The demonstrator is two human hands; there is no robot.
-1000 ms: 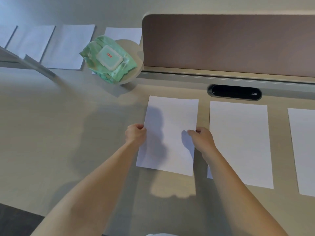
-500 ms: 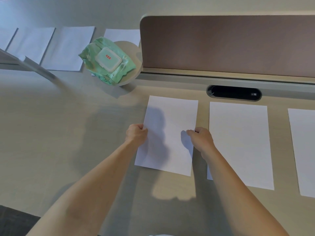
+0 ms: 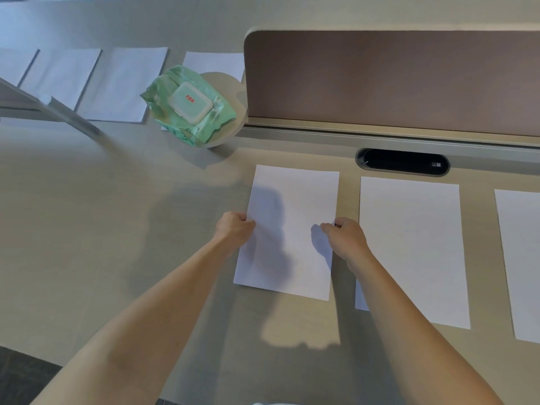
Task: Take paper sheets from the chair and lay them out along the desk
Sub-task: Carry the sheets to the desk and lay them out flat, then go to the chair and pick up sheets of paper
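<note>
With both arms outstretched, the hands, left (image 3: 233,229) and right (image 3: 346,238), pinch the sheet's (image 3: 292,217) side edges.

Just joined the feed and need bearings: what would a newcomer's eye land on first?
The left hand and right hand pinch the side edges of a white sheet, centre frame. Another sheet lies right of it, with a third sheet cut off by the frame edge. Up left, a green wipes pack sits beside the brown divider.

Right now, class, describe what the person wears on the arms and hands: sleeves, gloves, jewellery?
Nothing worn shows. The bare left hand and bare right hand carry no gloves, and neither wrist has a watch or band. No sleeve covers either forearm in view.
</note>
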